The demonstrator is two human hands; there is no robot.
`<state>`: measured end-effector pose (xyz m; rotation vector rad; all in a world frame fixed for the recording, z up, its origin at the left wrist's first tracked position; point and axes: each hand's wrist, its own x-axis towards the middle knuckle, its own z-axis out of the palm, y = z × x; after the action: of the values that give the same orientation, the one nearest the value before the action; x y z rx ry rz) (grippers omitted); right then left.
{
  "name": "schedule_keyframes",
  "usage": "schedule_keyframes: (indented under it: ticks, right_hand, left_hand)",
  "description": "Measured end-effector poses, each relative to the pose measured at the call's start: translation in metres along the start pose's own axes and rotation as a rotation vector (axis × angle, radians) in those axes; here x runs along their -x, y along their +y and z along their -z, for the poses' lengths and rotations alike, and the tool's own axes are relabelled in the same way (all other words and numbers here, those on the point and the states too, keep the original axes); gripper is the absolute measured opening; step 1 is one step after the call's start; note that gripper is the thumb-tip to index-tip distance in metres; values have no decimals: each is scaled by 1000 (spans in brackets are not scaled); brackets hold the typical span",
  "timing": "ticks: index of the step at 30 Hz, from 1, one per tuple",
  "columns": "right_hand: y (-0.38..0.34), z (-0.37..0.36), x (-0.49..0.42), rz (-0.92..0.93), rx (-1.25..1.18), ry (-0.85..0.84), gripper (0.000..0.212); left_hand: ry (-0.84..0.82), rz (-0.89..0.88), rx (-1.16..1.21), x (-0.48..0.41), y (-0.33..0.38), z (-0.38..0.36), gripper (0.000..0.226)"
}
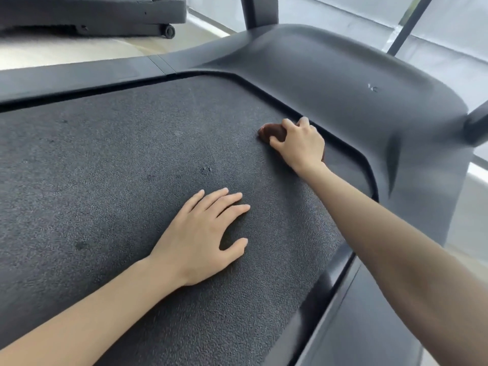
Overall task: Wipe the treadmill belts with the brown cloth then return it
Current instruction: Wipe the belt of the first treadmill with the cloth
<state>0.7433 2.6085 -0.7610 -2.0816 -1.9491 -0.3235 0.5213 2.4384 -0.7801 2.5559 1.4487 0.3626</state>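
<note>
Right of centre in the frame, the right hand (pixel 299 143) grips the bunched brown cloth (pixel 272 132) against the treadmill belt (pixel 118 167), beside the motor cover (pixel 356 75), likely wiping there. The left hand (pixel 203 236) rests flat, fingers straight, probably bracing.

We saw a bare left hand (pixel 203 233) and a bare right hand (pixel 298 143), nails short, with the left forearm (pixel 92 313) and right forearm (pixel 396 247) likewise uncovered.
</note>
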Motion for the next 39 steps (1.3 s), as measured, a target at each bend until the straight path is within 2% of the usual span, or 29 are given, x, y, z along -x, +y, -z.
schedule_keyframes:
  ticks: [9,12,19,25,33,36,39]
  right_hand:
    - [47,53,124,185,-45,-8,35]
    - [73,56,133,197,-57,1,34]
    - [104,21,36,-88,81,4,42]
    - [84,3,-17,-208,115,-23,45]
    - [-17,12,23,123,5,-38,41]
    - [-11,28,69,296,-92,5,35]
    - [24,41,105,448,-125,4,34]
  left_hand:
    - [3,-9,10,0,0,-1,69]
    - [6,-13,-4,1,-1,-3,69]
    - [21,-11,12,0,1,-4,61]
    - [44,1,32,-1,3,-3,63]
    - [24,-3,16,2,3,0,64]
    - [15,-19,-11,6,3,2,57]
    - [-8,-20,-30,38,1,3,58]
